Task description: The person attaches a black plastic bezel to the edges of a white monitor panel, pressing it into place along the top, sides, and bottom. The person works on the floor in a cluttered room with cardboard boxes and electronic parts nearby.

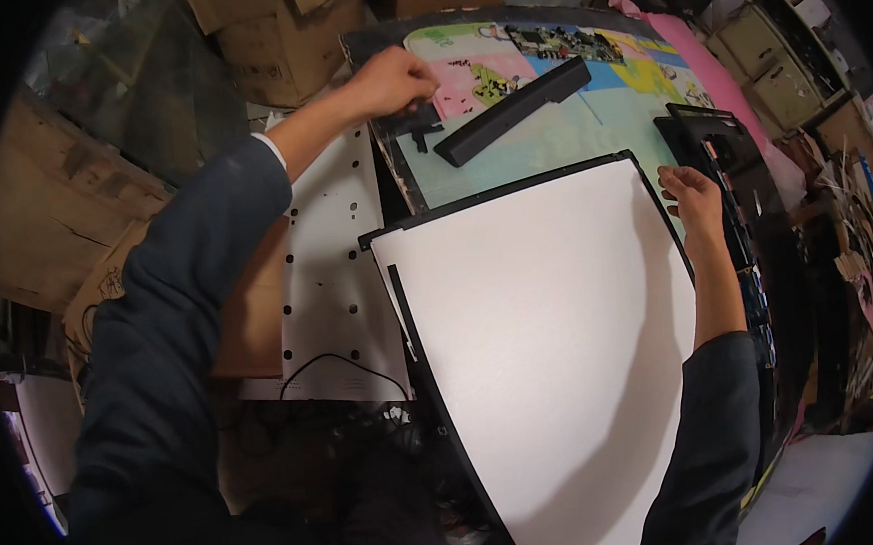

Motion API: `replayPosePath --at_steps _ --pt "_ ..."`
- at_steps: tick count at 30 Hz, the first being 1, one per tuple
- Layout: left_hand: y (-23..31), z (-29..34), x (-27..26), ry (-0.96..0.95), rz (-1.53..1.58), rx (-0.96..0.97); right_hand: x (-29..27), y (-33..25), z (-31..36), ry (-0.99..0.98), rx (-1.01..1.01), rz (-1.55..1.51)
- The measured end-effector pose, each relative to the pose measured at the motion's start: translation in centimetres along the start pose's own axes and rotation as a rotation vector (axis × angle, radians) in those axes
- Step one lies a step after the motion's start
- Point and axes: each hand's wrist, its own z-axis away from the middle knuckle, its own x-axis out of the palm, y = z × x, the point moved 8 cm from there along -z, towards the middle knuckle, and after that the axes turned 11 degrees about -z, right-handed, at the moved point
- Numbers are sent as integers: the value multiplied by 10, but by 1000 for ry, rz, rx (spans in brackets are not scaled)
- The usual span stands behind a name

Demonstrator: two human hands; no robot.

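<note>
A large white panel (540,326) lies before me, with black frame strips along its far, left and right edges. My left hand (397,81) is raised beyond its far left corner, above the table's left edge. The fingers are curled in, and whatever they may hold is hidden. My right hand (694,199) is at the panel's far right edge, its fingers loosely bent and slightly apart, with nothing visible in them. Past the panel lies a long black plastic bar (515,114), angled across the table. A small black piece (426,136) sits beneath my left hand.
The table (549,151) has a colourful printed top. Green circuit boards (565,45) lie at its far side. Dark frames (714,146) stand along the right. To the left are a white perforated metal sheet (331,269), a black cable (337,357) and cardboard boxes (278,42).
</note>
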Motion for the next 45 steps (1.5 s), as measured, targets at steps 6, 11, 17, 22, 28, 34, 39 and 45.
replayPosePath --at_steps 6,11,17,22,28,34,39,45 --pt "-6 13 30 34 -461 127 -14 -21 52 -8 11 -35" --pt "-15 23 40 141 -562 291 -33 -41 109 11 33 5" --pt "-16 36 34 295 -232 192 -56 -83 184 47 2 -83" --pt "-24 71 2 286 210 -46 -58 -115 269 -46 -39 -168" --pt "-16 158 1 65 475 -116 -37 -126 382 -208 86 -167" --pt "-12 231 16 72 699 -180 32 -132 414 -351 75 -131" --pt "-10 254 25 57 724 -252 94 -124 404 -456 65 -53" --pt "-24 244 29 131 811 -257 149 -114 365 -541 -20 90"
